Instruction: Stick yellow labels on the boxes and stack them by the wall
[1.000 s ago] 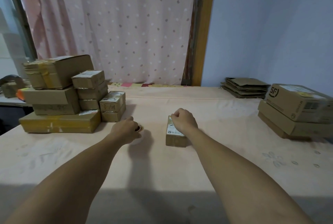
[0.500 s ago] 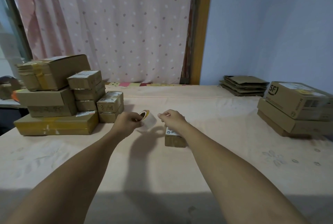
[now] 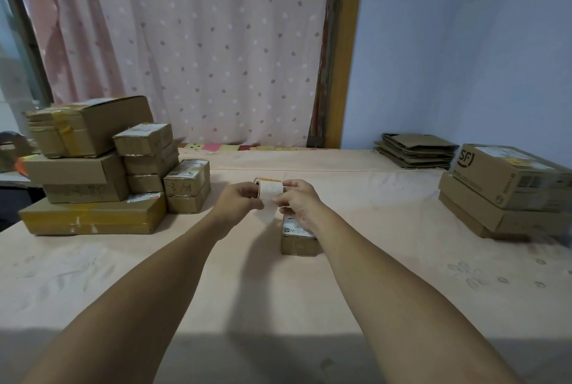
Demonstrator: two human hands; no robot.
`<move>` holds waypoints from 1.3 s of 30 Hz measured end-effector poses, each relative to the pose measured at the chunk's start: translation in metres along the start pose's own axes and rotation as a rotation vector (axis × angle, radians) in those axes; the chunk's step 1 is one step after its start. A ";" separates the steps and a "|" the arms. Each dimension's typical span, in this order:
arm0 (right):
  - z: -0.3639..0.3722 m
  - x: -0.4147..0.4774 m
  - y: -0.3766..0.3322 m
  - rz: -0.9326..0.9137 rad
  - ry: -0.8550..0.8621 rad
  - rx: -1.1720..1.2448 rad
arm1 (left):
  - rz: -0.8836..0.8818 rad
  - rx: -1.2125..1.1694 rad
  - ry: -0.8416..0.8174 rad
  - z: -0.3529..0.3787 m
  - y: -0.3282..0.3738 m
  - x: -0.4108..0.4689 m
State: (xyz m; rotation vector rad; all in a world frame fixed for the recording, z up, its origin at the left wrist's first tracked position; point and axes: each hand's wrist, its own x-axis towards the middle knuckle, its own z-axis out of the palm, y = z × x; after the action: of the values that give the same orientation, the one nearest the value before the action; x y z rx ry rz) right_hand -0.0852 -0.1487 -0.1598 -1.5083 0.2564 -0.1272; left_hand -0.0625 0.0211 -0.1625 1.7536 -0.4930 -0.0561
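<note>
Mid-frame, both hands, left hand (image 3: 240,201) and right hand (image 3: 297,199), pinch a white label roll (image 3: 270,191); a peeled sticker could curl and stick to itself above the small brown cardboard box (image 3: 298,236).

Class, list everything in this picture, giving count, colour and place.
small box: one, brown, table centre
label roll: one, white with orange edge, held up mid-table
left pile of boxes: about nine, brown, table's left
right stack of boxes: about three, brown, table's right
flattened cartons: one stack, brown, far right
curtain: one, pink, dotted, behind table
table: one, pale pink
left grip: one, bare, holds roll
right grip: one, bare, pinches roll
</note>
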 end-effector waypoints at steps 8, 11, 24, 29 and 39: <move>-0.016 -0.004 -0.006 -0.066 -0.017 -0.106 | 0.032 -0.124 -0.014 0.012 0.006 0.005; -0.023 -0.002 -0.007 -0.079 0.017 -0.159 | 0.023 -0.150 -0.021 0.013 0.003 0.005; -0.029 -0.010 -0.001 -0.309 0.118 -0.520 | 0.022 -0.022 -0.049 0.019 -0.001 0.009; -0.021 -0.013 -0.004 -0.609 0.078 -0.962 | 0.045 0.127 0.034 0.022 -0.010 0.014; -0.023 -0.018 -0.004 -0.696 0.057 -1.230 | 0.241 0.557 0.054 0.020 -0.019 0.016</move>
State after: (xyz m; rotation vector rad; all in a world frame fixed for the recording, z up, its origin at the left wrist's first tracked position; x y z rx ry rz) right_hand -0.1082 -0.1667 -0.1555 -2.7756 -0.2273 -0.6532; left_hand -0.0483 -0.0004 -0.1813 2.2135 -0.7244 0.3268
